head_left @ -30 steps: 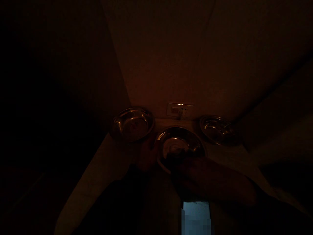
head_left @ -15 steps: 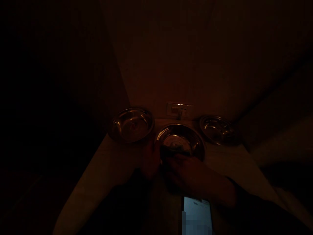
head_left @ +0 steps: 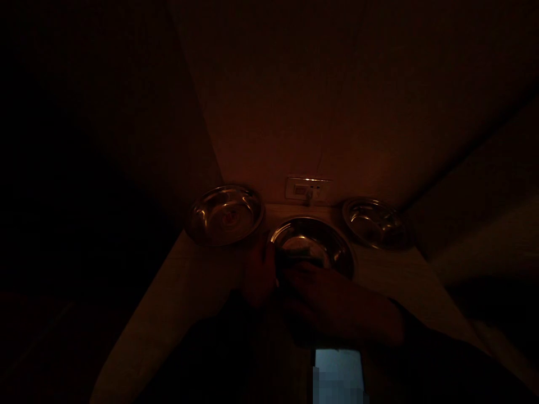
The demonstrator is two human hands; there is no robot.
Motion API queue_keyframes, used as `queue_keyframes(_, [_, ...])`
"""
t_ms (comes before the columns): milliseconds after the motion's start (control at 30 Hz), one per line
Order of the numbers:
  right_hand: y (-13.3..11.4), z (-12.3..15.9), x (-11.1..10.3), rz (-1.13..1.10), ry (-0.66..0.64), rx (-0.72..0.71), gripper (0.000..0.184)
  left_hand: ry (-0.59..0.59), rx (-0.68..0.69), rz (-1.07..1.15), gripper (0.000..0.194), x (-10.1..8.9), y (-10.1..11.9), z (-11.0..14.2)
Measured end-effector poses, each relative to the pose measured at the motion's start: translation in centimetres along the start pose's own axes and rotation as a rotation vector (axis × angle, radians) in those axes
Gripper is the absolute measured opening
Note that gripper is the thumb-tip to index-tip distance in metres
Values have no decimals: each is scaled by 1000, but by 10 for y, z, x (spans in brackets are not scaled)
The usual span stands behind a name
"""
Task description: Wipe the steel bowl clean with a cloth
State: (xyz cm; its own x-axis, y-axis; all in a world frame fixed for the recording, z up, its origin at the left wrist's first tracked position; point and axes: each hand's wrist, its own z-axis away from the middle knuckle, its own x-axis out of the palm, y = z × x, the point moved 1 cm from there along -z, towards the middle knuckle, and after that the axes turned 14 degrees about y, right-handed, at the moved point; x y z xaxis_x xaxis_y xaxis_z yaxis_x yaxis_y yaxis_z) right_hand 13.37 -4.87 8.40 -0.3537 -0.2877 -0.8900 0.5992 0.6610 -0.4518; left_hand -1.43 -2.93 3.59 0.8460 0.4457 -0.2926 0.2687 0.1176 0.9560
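Observation:
The scene is very dim. A shiny round metal dish (head_left: 341,247) stands in the middle of the table. At its left rim is my left hand (head_left: 257,275), its thumb by the edge and its fingers closed on it. My right hand (head_left: 320,292) reaches over the near side of the dish, fingers bent and pressed onto a dark, limp, cloth-like piece (head_left: 297,257) inside it. That hand hides the near rim, and the darkness blurs the piece's edges.
Two more metal dishes stand on the table (head_left: 160,303): one at left (head_left: 225,216), one at right (head_left: 374,224). A lit phone (head_left: 339,370) lies at the near edge, below my right hand. A wall socket (head_left: 309,189) with a plug sits behind the middle dish.
My right hand and the dark piece have shifted slightly within the dish. The dish and the phone appear a little lower in view. My left hand stays at the rim.

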Motion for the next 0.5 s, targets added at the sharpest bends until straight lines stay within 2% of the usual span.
queue_keyframes(267, [3, 17, -11, 60, -105, 59, 37, -20, -12, -13, 39, -3, 3, -3])
queue_keyframes(500, [4, -3, -4, 13, 5, 11, 46, -17, 16, -10, 36, -1, 4, 1])
